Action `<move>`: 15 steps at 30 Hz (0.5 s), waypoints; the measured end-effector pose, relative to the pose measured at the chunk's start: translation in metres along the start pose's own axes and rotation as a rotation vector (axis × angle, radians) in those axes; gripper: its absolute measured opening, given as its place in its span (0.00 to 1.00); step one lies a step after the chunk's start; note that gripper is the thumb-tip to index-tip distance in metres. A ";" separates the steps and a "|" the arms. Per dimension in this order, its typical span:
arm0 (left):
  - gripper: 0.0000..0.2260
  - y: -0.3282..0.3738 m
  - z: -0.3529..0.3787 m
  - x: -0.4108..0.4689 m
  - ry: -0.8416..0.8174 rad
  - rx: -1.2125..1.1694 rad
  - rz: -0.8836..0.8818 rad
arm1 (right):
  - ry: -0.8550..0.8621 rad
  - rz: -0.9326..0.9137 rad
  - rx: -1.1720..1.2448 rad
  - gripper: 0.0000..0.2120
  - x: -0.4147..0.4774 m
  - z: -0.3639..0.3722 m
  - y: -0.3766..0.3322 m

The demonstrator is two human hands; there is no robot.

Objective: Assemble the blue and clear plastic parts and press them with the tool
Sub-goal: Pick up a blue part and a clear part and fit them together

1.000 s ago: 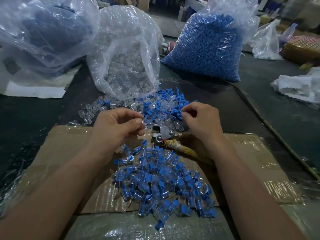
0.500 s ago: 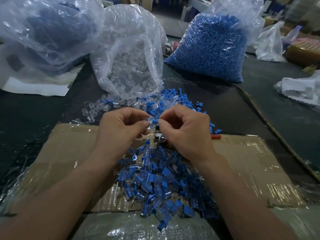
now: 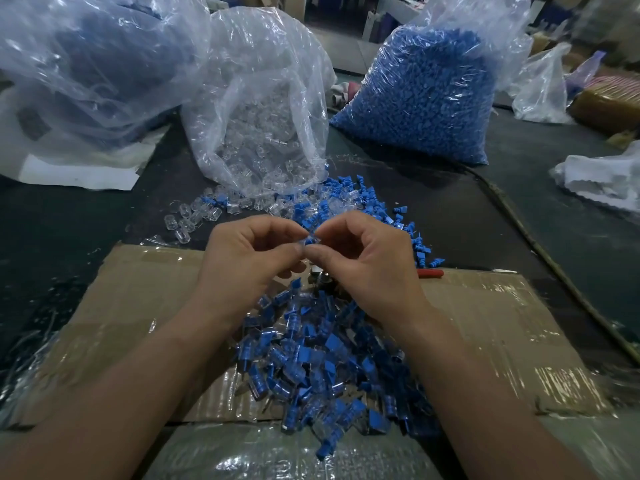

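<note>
Near edge: taped cardboard (image 3: 485,323), glossy film over it, corners cut off by frame. On it I see a heap of joined parts (image 3: 322,368), blue and clear, small, blocky, hard plastic. Above the heap, left hand (image 3: 242,268) and right hand (image 3: 367,268) meet fingertip to fingertip, both pinching one small piece (image 3: 310,240); its detail is too small to make out. Tool (image 3: 319,276) lies under the hands, mostly hidden; metal head and red handle tip (image 3: 431,273) show. Beyond: loose parts (image 3: 346,199) on dark table (image 3: 69,237), then crinkled bag of clear pcs (image 3: 263,133) and bag of blue pcs (image 3: 426,98). Far bkgd too blurred to read.
</note>
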State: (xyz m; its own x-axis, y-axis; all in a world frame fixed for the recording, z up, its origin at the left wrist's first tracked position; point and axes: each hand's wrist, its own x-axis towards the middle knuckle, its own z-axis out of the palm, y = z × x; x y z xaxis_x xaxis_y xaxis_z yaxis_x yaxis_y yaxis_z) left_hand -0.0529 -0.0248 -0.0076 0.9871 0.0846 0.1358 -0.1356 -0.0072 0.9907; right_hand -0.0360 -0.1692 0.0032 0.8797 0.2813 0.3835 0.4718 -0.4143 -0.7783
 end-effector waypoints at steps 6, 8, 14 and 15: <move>0.04 0.001 -0.003 0.001 -0.059 -0.135 -0.073 | -0.082 0.024 0.099 0.11 0.001 -0.003 0.001; 0.06 0.001 -0.004 0.003 -0.067 -0.141 -0.099 | -0.111 0.014 0.133 0.14 0.000 -0.002 0.001; 0.03 0.000 -0.004 0.004 -0.056 -0.196 -0.153 | -0.113 -0.034 0.194 0.14 0.001 -0.002 0.005; 0.03 0.000 -0.004 0.004 -0.059 -0.193 -0.160 | -0.109 -0.031 0.193 0.14 0.001 -0.002 0.005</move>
State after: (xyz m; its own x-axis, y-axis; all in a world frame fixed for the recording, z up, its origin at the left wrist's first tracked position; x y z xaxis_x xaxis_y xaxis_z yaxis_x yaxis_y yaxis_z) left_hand -0.0492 -0.0202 -0.0075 0.9998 0.0113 -0.0167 0.0142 0.1923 0.9812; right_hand -0.0329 -0.1731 0.0005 0.8483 0.3877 0.3606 0.4689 -0.2336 -0.8518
